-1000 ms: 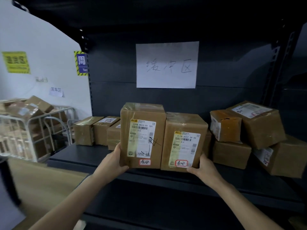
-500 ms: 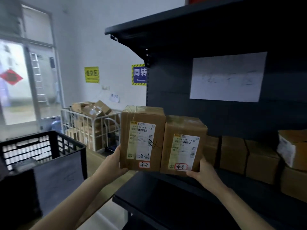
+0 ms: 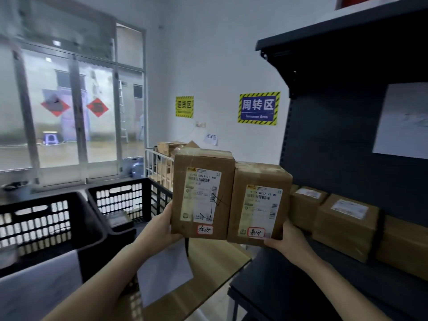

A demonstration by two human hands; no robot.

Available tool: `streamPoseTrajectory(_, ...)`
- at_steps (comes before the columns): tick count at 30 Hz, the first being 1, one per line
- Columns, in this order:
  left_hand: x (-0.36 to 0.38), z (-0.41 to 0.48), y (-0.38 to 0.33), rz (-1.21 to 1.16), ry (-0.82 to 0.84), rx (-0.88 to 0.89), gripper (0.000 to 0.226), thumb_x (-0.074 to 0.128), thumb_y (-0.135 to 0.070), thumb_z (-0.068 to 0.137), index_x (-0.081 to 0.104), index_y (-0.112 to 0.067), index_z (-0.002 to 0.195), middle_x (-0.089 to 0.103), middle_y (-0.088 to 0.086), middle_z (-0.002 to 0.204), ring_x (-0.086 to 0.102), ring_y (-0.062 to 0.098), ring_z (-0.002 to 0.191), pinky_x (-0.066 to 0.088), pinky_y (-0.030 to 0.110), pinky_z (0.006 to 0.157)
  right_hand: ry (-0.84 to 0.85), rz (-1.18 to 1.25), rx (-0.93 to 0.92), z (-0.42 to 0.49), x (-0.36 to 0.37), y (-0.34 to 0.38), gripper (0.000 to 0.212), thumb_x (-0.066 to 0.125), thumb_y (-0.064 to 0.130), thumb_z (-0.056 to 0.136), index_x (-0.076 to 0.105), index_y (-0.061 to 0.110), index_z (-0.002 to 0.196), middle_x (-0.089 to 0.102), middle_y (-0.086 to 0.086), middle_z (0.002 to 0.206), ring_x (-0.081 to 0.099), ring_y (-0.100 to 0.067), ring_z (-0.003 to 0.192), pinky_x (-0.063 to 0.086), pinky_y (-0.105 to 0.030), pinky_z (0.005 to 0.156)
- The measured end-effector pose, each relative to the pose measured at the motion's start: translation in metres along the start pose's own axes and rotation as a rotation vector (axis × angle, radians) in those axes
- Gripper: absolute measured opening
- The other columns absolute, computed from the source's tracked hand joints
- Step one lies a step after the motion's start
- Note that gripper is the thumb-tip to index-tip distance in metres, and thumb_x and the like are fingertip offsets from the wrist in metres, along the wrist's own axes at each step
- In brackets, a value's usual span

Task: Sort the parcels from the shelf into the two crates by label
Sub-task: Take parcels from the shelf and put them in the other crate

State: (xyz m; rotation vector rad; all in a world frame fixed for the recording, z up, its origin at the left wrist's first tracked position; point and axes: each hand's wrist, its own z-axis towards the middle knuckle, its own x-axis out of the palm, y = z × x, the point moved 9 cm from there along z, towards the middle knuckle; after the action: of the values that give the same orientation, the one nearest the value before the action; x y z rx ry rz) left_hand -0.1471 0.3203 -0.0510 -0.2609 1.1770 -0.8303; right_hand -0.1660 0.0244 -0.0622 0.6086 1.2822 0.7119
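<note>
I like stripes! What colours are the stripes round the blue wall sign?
Yellow and black stripes frame the blue sign, clearest in the head view.

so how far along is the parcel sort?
Under way. Done: the far crate holds what looks like one item; what the near crate holds is too blurred to judge. In hand: the left hand and right hand grip the left parcel and right parcel side by side, off the shelf, their red-edged tags looking alike. Left: at least three shelf parcels.
</note>
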Motion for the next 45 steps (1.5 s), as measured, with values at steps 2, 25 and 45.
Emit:
streamPoseTrajectory(2,-0.022,0.002,0.026,0.003,-0.022,-0.011,0.088,0.074,-0.016,0.074,0.022,-0.02,0.144,0.061,-0.015,0.1,0.062,0.007,0.095,0.052,0.03,0.087,0.016,0.029,-0.025,0.017,0.027,0.021,0.052,0.069,0.004,0.08,0.045,0.012,0.125,0.057,-0.003,0.126,0.052,-0.019,0.12,0.041,-0.025,0.094)
streamPoseTrajectory(25,-0.156,0.015,0.24,-0.128,-0.274,-0.314,0.058,0.06,-0.017,0.089,0.033,-0.03,0.138,0.061,-0.014,0.105,0.059,0.007,0.094,0.045,0.012,0.073,0.305,0.229,-0.329,0.202,0.246,0.148,0.061,0.069,0.006,0.081,0.035,0.025,0.128,0.056,0.015,0.112,0.053,0.006,0.1,0.044,-0.005,0.074)
streamPoseTrajectory(45,-0.104,0.173,0.407,-0.329,-0.587,-0.799,0.042,0.05,-0.031,0.094,0.04,-0.011,0.129,0.061,0.008,0.117,0.062,0.021,0.102,0.053,0.038,0.09,0.611,0.403,-0.223,0.461,0.381,0.112,0.055,0.07,0.016,0.079,0.045,0.019,0.128,0.064,0.002,0.113,0.063,-0.015,0.102,0.051,-0.034,0.09)
